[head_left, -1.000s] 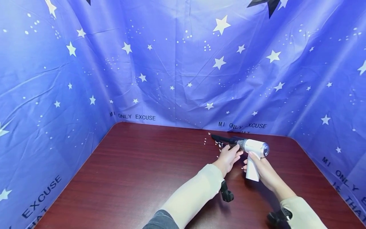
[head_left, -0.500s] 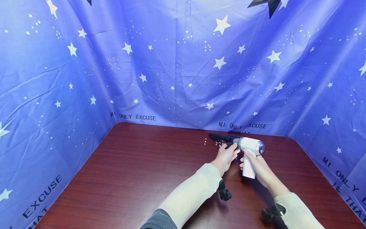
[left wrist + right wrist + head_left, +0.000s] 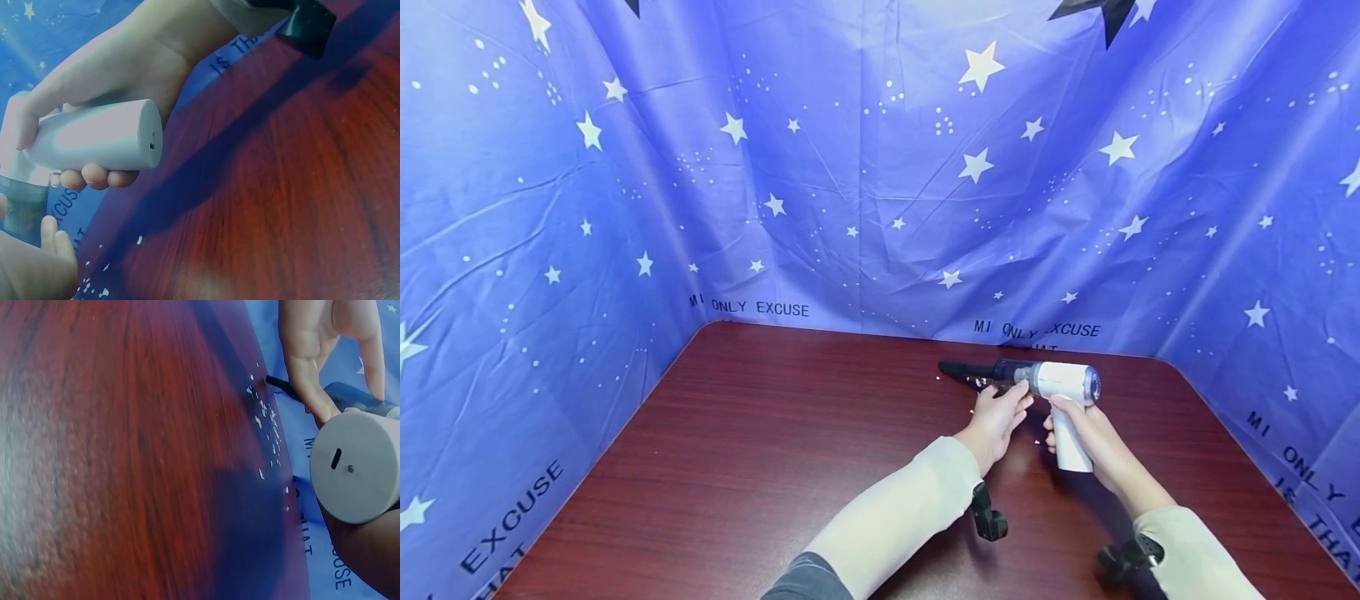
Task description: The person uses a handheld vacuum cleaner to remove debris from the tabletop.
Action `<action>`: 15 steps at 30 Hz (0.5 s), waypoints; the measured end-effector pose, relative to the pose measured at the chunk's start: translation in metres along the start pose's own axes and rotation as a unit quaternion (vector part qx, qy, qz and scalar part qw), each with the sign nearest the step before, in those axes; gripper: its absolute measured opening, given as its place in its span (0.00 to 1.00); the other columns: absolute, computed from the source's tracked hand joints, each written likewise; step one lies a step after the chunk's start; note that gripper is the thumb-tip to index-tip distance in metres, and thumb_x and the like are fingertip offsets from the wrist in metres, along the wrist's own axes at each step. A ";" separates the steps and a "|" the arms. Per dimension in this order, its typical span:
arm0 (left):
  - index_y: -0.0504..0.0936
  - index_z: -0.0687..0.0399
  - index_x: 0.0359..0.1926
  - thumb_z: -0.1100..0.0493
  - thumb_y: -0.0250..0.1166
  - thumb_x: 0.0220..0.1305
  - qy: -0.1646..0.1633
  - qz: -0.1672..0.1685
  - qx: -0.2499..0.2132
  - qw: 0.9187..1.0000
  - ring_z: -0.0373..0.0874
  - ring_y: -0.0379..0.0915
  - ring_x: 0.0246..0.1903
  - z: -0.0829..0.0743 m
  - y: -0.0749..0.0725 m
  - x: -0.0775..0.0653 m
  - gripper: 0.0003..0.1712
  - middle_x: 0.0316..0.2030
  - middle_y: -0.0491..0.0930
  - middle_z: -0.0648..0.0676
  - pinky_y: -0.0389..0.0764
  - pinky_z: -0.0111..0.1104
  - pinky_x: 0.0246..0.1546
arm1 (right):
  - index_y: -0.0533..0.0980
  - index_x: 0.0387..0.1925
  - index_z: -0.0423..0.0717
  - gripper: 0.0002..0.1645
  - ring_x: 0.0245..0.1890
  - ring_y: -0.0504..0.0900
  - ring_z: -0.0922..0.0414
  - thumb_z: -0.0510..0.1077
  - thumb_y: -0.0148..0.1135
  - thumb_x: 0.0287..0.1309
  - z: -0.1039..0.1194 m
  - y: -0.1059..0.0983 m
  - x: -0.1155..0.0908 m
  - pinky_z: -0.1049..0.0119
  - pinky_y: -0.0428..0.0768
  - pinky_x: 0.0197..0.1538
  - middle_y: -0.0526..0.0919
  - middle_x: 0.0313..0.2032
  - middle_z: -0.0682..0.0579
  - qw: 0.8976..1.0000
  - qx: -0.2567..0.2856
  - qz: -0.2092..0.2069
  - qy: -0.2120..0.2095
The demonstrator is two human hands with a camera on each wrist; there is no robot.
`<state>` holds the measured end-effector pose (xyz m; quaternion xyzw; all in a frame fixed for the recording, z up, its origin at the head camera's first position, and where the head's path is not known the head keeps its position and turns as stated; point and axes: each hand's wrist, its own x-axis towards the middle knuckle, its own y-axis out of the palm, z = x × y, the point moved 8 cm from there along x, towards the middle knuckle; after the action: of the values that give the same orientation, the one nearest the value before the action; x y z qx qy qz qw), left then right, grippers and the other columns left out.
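A white handheld vacuum cleaner (image 3: 1063,379) is held above the table at the back right, its black nozzle (image 3: 964,368) pointing left. My right hand (image 3: 1096,437) grips the handle (image 3: 94,134), thumb on the near side and fingers wrapped round it. Farther forward, my left hand (image 3: 994,423) holds the dark see-through cup (image 3: 357,397) between thumb and fingers, as the right wrist view shows. Small white scraps (image 3: 275,428) lie scattered on the table below the nozzle; in the head view the nozzle and left hand hide part of them.
The dark red wooden table (image 3: 737,467) ends at a blue star-printed cloth (image 3: 850,167) behind and on both sides. Black wrist mounts hang below both sleeves, the left mount (image 3: 988,512) close over the tabletop. A stray scrap (image 3: 139,240) lies apart from the others.
The vacuum moved left, then its body came back right, with the nozzle tip now lower and farther left. Fewer white scraps show around the tip. Both hands kept their hold.
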<state>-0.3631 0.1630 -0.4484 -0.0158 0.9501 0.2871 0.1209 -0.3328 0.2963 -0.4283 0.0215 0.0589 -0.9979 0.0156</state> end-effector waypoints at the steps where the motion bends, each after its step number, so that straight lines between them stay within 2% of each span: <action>1: 0.75 0.65 0.53 0.62 0.68 0.66 0.002 0.001 -0.002 1.000 0.58 0.81 0.52 0.000 0.000 -0.002 0.19 0.42 0.86 0.61 0.78 0.46 0.59 | 0.71 0.40 0.42 0.17 0.21 0.82 0.58 0.53 0.50 0.76 0.000 -0.001 0.000 0.61 0.86 0.28 0.81 0.27 0.48 1.000 -0.004 -0.001 0.001; 9: 0.74 0.66 0.51 0.63 0.70 0.62 0.011 -0.008 -0.007 1.000 0.58 0.82 0.50 0.003 0.000 -0.010 0.20 0.40 0.86 0.60 0.79 0.47 0.58 | 0.71 0.40 0.42 0.16 0.20 0.80 0.58 0.52 0.50 0.76 0.002 -0.009 -0.004 0.63 0.85 0.26 0.80 0.27 0.48 1.000 -0.018 -0.002 0.004; 15: 0.71 0.66 0.55 0.63 0.70 0.63 0.006 0.001 -0.004 1.000 0.59 0.81 0.51 0.004 0.006 -0.013 0.24 0.41 0.85 0.60 0.78 0.47 0.59 | 0.74 0.38 0.44 0.16 0.20 0.81 0.58 0.52 0.50 0.76 0.004 -0.015 -0.008 0.62 0.85 0.26 0.81 0.26 0.50 1.000 -0.018 -0.004 -0.005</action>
<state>-0.3507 0.1699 -0.4451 -0.0171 0.9497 0.2909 0.1144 -0.3256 0.3105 -0.4225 0.0159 0.0771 -0.9968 0.0123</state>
